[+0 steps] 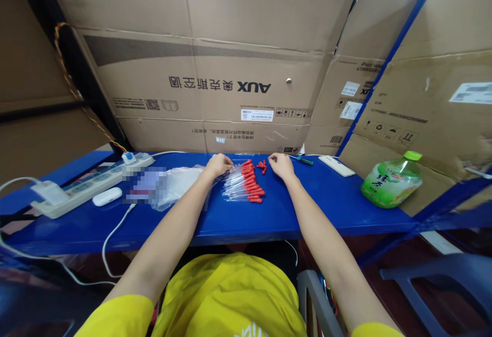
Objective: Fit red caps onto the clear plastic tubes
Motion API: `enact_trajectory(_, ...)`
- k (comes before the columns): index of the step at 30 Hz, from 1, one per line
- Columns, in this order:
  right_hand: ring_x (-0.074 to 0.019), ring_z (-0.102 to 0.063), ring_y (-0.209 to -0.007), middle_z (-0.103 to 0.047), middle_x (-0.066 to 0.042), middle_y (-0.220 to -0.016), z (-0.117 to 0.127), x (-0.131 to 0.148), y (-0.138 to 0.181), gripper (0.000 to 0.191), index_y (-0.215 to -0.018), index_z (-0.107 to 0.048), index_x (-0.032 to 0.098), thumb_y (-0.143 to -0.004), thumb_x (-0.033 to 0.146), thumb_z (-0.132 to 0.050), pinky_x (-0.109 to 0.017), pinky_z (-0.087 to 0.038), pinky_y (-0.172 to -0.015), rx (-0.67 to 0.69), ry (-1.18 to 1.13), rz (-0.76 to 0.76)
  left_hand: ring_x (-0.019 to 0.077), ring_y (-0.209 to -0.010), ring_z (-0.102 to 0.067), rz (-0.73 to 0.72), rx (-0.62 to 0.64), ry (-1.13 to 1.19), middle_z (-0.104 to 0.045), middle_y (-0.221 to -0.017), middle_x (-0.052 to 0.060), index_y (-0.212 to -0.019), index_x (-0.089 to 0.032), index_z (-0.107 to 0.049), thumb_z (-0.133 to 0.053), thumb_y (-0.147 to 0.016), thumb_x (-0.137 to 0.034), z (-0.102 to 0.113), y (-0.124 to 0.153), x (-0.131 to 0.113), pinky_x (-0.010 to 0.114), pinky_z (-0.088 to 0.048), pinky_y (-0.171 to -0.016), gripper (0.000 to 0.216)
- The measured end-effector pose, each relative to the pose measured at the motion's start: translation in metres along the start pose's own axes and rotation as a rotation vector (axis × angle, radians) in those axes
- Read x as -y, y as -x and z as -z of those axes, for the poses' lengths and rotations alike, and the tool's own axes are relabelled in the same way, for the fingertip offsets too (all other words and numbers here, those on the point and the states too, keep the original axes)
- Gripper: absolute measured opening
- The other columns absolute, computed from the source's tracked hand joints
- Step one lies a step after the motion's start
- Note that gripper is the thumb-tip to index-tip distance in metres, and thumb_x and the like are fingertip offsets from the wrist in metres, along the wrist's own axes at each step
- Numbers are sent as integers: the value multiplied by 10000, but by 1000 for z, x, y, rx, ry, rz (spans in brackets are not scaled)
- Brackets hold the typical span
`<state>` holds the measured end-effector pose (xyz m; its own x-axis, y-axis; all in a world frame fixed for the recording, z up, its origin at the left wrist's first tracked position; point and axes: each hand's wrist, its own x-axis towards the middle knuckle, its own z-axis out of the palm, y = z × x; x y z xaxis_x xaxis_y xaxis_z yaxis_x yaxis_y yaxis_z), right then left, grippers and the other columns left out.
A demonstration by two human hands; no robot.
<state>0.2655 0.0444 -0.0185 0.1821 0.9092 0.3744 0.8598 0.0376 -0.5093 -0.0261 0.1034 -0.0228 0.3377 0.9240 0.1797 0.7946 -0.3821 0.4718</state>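
Observation:
Several clear thin droppers with red rubber bulbs lie side by side in a row on the blue table, bulbs to the right. Behind their far end is a small pile of loose red bulbs. My left hand is closed in a pinch beside the far left end of the row; what its fingertips hold is too small to tell. To the right of the loose bulbs, my right hand is also pinched, its fingertips pointing left. Whatever is between them cannot be made out.
Clear plastic bags lie left of my left forearm, near a white case and a power strip. A green screwdriver, a white phone-like slab and a green tea bottle stand or lie rightward. Cardboard walls the back.

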Motion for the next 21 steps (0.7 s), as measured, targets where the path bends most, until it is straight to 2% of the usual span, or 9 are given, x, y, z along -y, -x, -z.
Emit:
enact_trajectory(4, -249, -737, -971, -804, -68, -991, -4, 1, 1, 187, -1041, -803, 268, -906, 270, -673, -316, -522, -838, 89, 16, 26, 213, -891, -748, -1, -30, -82, -818, -910, 41, -939, -252, -845, -746, -795, -279, -2, 0, -4, 254, -562, -803, 178)
enact_trajectory(8, -250, -735, -999, -803, -73, -1028, -8, 2, 3, 198, -1077, -787, 257, -906, 286, -693, -318, -522, -856, 140, 18, 45, 228, -956, -742, 24, -67, -150, -815, -982, 46, -965, -247, -815, -734, -817, -285, -2, 3, -9, 270, -561, -827, 173)
enact_trajectory(12, -250, -723, -1048, -798, -69, -1078, -10, 1, 4, 280, -1160, -772, 264, -897, 225, -685, -321, -524, -893, 165, 29, 83, 242, -1030, -736, -1, -114, -180, -813, -1028, 45, -1122, -235, -764, -691, -856, -226, -2, 8, -15, 295, -560, -876, 275)
enact_trajectory(15, -249, -707, -1092, -781, -61, -1155, -10, 0, 4, 378, -1232, -755, 286, -881, 175, -676, -329, -522, -934, 178, 35, 147, 255, -1084, -726, -55, -124, -221, -806, -1078, 62, -1156, -230, -762, -636, -875, -171, -2, 9, -19, 309, -554, -916, 313)
enact_trajectory(21, -244, -695, -1091, -755, -74, -1194, -11, 2, 5, 312, -1198, -775, 288, -901, 238, -692, -339, -517, -960, 173, 51, 218, 266, -1082, -725, -84, -105, -271, -800, -1085, 83, -1166, -230, -783, -607, -837, -122, -4, 7, -19, 310, -552, -938, 388)
